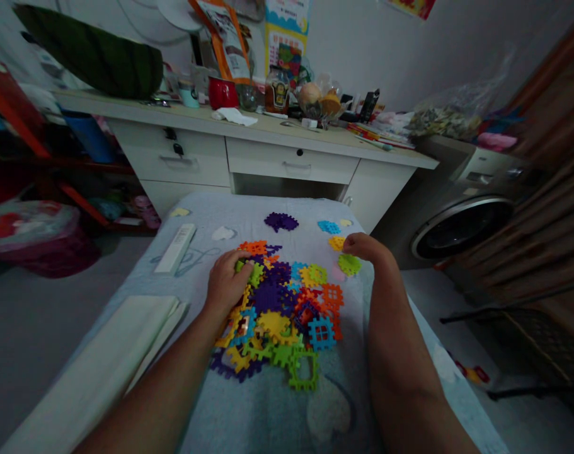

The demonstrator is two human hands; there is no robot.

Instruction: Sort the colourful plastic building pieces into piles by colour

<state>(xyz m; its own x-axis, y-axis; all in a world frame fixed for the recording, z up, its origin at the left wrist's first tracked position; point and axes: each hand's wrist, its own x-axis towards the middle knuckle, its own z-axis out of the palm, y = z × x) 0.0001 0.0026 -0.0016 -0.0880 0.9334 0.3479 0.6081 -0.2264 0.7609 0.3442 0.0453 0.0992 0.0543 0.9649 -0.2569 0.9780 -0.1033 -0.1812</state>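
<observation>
Our pile of plastic pieces (pixel 270 296) kinda stretches away from us, just right of our left hand (pixel 229 275), the closer one, half-curled over a lime piece (pixel 257 273), grip unclear. Our right hand (pixel 363 246) is loosely curled by a yellow piece (pixel 336 243), can't tell if it's holding anything. A purple cluster (pixel 281 221) sits beyond; the pile's overlap looks like the main snag.

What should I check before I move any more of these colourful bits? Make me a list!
1. Left hand at the pile: ok, it reaches the pile's left edge.
2. Right hand gripping the yellow piece: cannot tell, though it is close beside it.
3. Pieces in the pile spread out: not ok, many overlap.
4. Far purple piece apart from the pile: ok.
5. Long white object apart from the pile: ok.
</observation>
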